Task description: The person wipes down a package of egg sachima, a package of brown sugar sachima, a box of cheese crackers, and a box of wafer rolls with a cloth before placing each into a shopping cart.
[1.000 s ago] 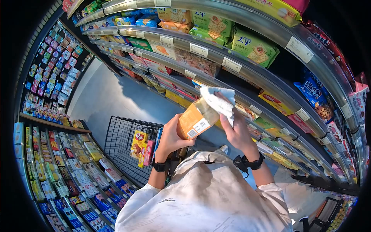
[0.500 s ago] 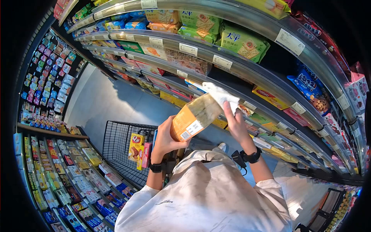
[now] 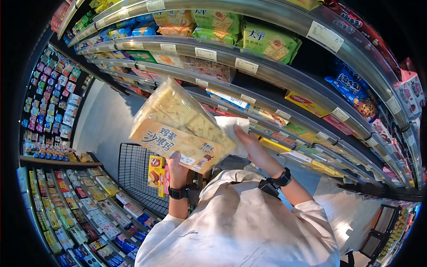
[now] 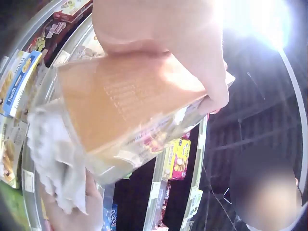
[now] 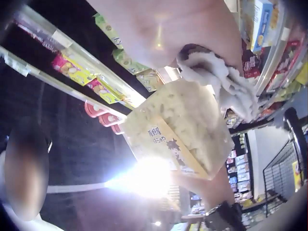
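Note:
A clear-wrapped pack of egg sachima (image 3: 178, 104) with an orange label is tilted in front of my chest, its printed front facing up in the head view. My left hand (image 3: 179, 170) grips its lower edge, thumb over the label and fingers hidden behind. At the pack's right end, my right hand (image 3: 254, 150) holds a crumpled white cloth (image 3: 232, 123) against the wrapper. The left wrist view shows the cloth (image 4: 57, 156) draped over the right hand beside the pack's corner. In the right wrist view, the cloth (image 5: 221, 79) bunches under the palm along the pack (image 5: 187, 110).
A black wire cart (image 3: 133, 173) stands to the left, holding a yellow box (image 3: 155, 171) and a pink one. Shelves of biscuits and green cracker packs (image 3: 271, 42) run close ahead and right. Another shelf (image 3: 84, 204) of snacks lines the lower left.
The sachima pack has been turned so its labelled front faces up, and raised to the left. The cloth went from the pack's far end to its right side. My view shifted slightly right.

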`<state>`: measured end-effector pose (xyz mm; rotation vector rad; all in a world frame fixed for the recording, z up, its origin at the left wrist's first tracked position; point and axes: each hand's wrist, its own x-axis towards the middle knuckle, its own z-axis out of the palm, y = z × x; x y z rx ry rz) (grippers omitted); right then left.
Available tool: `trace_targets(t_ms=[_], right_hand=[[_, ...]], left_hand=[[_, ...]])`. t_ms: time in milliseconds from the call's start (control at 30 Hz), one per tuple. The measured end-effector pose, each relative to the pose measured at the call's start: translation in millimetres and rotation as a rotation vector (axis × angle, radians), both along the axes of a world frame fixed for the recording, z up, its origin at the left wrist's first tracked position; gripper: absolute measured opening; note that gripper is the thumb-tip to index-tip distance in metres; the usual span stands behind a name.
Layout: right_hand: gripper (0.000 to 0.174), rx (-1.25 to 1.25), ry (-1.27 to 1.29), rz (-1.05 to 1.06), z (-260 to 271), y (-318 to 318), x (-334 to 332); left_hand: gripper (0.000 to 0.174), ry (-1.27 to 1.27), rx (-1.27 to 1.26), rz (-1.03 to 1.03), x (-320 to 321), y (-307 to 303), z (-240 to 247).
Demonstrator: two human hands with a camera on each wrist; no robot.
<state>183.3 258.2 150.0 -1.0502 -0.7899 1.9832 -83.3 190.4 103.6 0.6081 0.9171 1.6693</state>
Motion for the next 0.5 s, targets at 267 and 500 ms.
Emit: trace_targets(t_ms=[267, 500], right_hand=[[0.046, -0.098, 0.231, -0.185, -11, 14, 2], [0.056, 0.037, 0.113, -0.377, -1, 14, -6]], left_hand=[[0.067, 0.708, -0.113, -0.306, 11, 12, 66], [0.062, 0.141, 0.042, -0.003, 43, 16, 36]])
